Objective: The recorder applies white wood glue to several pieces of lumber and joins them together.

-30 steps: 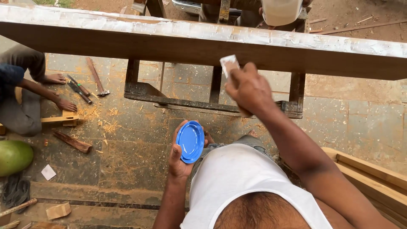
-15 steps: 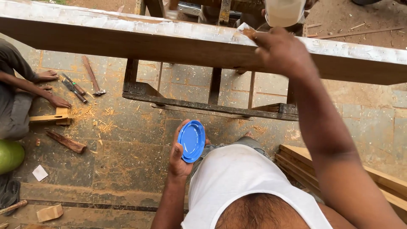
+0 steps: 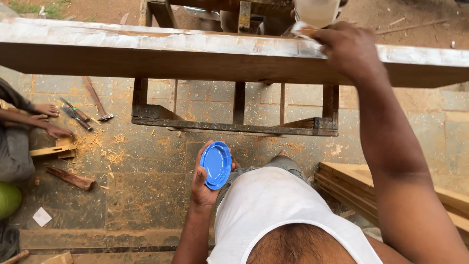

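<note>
My left hand [image 3: 202, 183] holds a round blue plastic lid [image 3: 215, 164] close to my body, its inner face turned up. My right hand [image 3: 346, 48] is stretched forward and grips a small pale scraper [image 3: 301, 29], whose edge rests on the white-coated top of a long wooden beam [image 3: 146, 56]. The beam runs across the whole view on a dark wooden stand [image 3: 234, 124]. A whitish container [image 3: 316, 11] stands just beyond the beam, near my right hand.
A person [image 3: 22, 127] crouches on the tiled floor at the left, hands near a wood block, chisels [image 3: 75, 116] and a hammer [image 3: 96, 103] among shavings. Stacked planks [image 3: 351, 183] lie at the right. A green round object [image 3: 7, 199] sits at the left edge.
My right hand rose from in front of the beam's side up onto its top and moved right with the scraper. The left hand kept the blue lid steady.
</note>
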